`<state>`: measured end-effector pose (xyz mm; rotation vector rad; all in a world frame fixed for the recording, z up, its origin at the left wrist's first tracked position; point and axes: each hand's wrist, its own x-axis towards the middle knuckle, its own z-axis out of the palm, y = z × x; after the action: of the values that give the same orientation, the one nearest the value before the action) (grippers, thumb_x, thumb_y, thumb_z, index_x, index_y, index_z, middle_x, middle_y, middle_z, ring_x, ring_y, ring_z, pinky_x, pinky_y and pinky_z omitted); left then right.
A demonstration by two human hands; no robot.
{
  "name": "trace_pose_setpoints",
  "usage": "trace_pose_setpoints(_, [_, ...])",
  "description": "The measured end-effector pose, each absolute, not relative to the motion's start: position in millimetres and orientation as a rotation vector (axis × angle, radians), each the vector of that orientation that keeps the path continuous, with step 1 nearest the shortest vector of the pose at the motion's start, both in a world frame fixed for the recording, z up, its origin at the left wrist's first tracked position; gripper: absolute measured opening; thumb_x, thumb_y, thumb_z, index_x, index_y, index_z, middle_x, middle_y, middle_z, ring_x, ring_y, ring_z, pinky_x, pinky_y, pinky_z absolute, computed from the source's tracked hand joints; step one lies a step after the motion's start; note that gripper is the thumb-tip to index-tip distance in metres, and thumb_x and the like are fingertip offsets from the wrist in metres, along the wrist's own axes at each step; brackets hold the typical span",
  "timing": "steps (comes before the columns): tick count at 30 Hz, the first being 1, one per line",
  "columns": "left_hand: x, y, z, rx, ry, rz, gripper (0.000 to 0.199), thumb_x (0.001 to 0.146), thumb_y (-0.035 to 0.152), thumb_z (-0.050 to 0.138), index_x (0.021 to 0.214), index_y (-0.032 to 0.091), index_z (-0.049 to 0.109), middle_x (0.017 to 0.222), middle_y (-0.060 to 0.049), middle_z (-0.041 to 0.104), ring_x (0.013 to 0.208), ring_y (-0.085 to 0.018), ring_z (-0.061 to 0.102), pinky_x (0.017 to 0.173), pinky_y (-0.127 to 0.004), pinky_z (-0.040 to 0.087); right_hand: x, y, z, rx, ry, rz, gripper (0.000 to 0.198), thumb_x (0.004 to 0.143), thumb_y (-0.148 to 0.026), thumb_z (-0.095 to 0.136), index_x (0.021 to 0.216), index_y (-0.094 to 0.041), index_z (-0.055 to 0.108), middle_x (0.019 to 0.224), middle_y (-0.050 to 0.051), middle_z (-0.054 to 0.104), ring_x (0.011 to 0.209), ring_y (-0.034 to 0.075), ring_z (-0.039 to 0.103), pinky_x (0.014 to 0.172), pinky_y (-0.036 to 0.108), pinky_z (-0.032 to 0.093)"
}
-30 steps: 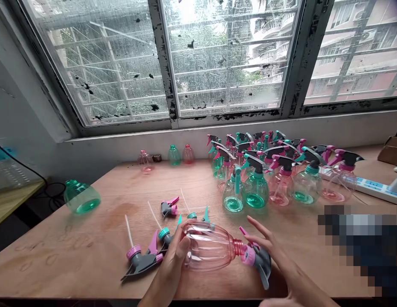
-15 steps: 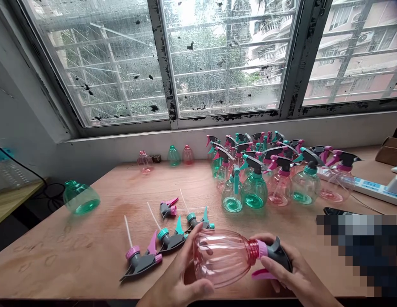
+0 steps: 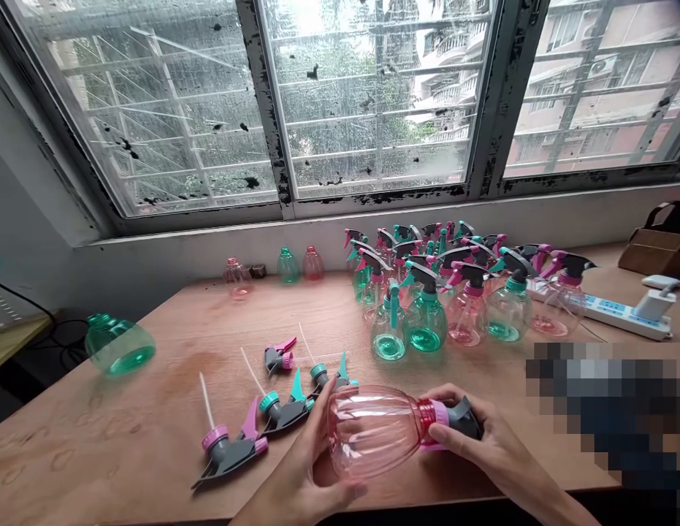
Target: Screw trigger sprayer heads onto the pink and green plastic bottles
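A clear pink spray bottle (image 3: 375, 431) lies sideways in the air above the table's front edge, its base to the left. My left hand (image 3: 304, 453) is wrapped round the base end, thumb below and fingers behind. At the neck, my right hand (image 3: 476, 438) grips the pink collar and dark grey trigger spray head (image 3: 464, 418), which sits on the bottle's mouth. How tightly it is seated I cannot tell. Left of my hands lie loose spray heads: a pink-and-grey one (image 3: 227, 453), a teal-and-grey one (image 3: 282, 413), another teal one (image 3: 323, 376) and a small pink one (image 3: 277, 358).
Several pink and green bottles with spray heads (image 3: 427, 321) stand in a cluster at the back right. Bottles without heads (image 3: 288, 267) stand by the wall; a green bottle (image 3: 120, 347) is at the left edge. A power strip (image 3: 619, 314) and brown bag (image 3: 654, 248) lie right.
The spray head has turned on the bottle's neck; its pink trigger, plainly visible before, is now mostly hidden under my right hand. The view has shifted slightly to the right.
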<state>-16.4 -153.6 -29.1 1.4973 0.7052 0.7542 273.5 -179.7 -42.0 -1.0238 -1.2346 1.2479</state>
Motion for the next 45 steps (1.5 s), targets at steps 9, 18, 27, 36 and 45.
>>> trace_pose_setpoints(9, [-17.2,-152.5,-30.2,1.61,0.73,0.759,0.09,0.096,0.041,0.071,0.164,0.041,0.013,0.17,-0.007,0.029,0.154,-0.033,0.032,0.124,-0.042,0.032,272.4,-182.5,-43.7,-1.045,-1.321,1.196,0.032,0.085,-0.047,0.082,0.093,-0.017,0.073,0.07,-0.002,0.067,0.062,0.015,0.06,0.058,0.026,0.049])
trace_pose_setpoints(18, [-19.5,-151.7,-32.2,1.547,0.737,0.727,0.116,0.084,0.05,0.081,0.165,0.034,0.001,0.174,-0.009,0.021,0.159,-0.037,0.017,0.128,-0.052,0.019,272.4,-183.0,-48.3,-1.035,-1.327,1.236,0.037,0.084,-0.05,0.082,0.094,-0.016,0.071,0.07,-0.001,0.066,0.062,0.015,0.058,0.059,0.026,0.049])
trace_pose_setpoints(27, [-15.0,-153.4,-27.3,1.539,0.72,0.75,0.108,0.09,0.043,0.078,0.163,0.042,-0.002,0.172,-0.005,0.027,0.158,-0.031,0.023,0.127,-0.042,0.024,273.5,-180.6,-48.6,-1.029,-1.333,1.222,0.039,0.083,-0.053,0.081,0.089,-0.016,0.072,0.066,-0.002,0.063,0.061,0.014,0.054,0.056,0.025,0.043])
trace_pose_setpoints(36, [-19.6,-151.5,-34.0,1.523,0.677,0.737,0.105,0.084,0.049,0.082,0.164,0.039,0.015,0.171,-0.007,0.027,0.148,-0.033,0.04,0.124,-0.043,0.031,271.2,-184.4,-46.0,-1.098,-1.332,1.169,0.039,0.079,-0.053,0.083,0.087,-0.017,0.075,0.067,0.0,0.066,0.061,0.018,0.058,0.058,0.029,0.048])
trace_pose_setpoints(45, [-17.8,-146.3,-38.4,1.51,0.687,0.753,0.129,0.079,0.046,0.088,0.163,0.039,-0.009,0.172,-0.01,0.024,0.141,-0.033,0.048,0.122,-0.046,0.033,273.5,-184.3,-45.1,-1.1,-1.344,1.157,0.032,0.081,-0.047,0.083,0.089,-0.017,0.075,0.072,0.0,0.069,0.062,0.017,0.062,0.058,0.027,0.052])
